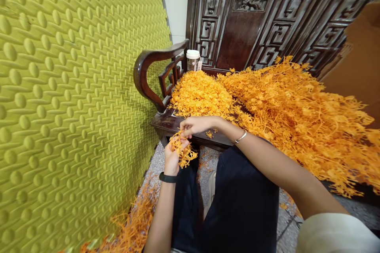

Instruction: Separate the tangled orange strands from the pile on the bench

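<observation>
My left hand [172, 158] is closed around a bunch of orange plastic sprigs [183, 151], held just in front of the dark wooden bench edge [166, 125]. A black band circles that wrist. My right hand [194, 125] reaches over from the right and pinches the top of the same bunch with its fingertips; a silver bangle sits on its wrist. Both hands meet above my dark trousers [240, 201].
A big heap of orange plastic sprigs [297, 114] covers the bench seat, with a finer pile [200, 93] at its left. A white-lidded jar [192, 59] stands by the curved armrest [148, 73]. A yellow-green studded foam mat [74, 99] stands left. Orange scraps [133, 225] litter the floor.
</observation>
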Tool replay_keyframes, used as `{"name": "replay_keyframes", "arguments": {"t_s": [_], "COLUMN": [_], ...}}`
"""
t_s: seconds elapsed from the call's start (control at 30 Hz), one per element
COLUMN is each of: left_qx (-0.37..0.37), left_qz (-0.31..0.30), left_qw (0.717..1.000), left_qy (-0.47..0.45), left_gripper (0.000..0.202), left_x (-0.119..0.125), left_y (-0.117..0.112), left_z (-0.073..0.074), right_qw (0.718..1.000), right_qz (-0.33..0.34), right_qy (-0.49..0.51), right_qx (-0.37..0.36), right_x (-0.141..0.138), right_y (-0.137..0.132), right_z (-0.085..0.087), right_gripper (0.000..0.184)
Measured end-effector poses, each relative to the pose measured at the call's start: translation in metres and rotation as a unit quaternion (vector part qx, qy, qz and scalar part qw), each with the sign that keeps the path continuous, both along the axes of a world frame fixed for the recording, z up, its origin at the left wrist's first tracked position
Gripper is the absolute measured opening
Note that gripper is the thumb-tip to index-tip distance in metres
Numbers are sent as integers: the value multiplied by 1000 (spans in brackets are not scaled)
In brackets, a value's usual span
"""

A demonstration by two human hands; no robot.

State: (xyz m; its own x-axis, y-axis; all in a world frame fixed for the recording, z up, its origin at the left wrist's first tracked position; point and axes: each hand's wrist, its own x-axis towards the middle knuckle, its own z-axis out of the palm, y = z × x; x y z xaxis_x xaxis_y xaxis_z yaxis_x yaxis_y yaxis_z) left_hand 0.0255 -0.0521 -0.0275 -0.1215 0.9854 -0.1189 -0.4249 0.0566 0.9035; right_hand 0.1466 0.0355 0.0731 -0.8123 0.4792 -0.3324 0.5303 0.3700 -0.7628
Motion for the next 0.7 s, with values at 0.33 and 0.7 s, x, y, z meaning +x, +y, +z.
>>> {"name": "replay_keyframes", "arguments": {"t_s": [0.33,0.7], "left_qx": [-19,33], "left_qz": [-10,2], "left_qw": [999,998], "left_qy": [-41,-61], "left_gripper": [28,27], "left_x": [5,0], "left_y": [-2,-6], "left_z": [4,13], "right_qw": [999,984], "right_qz": [17,54], "right_qy": [-3,134], "right_qx": [37,-106], "right_x": [-3,-4], "right_y": [6,15], "right_z": [-4,-10], "right_gripper": [9,3]}}
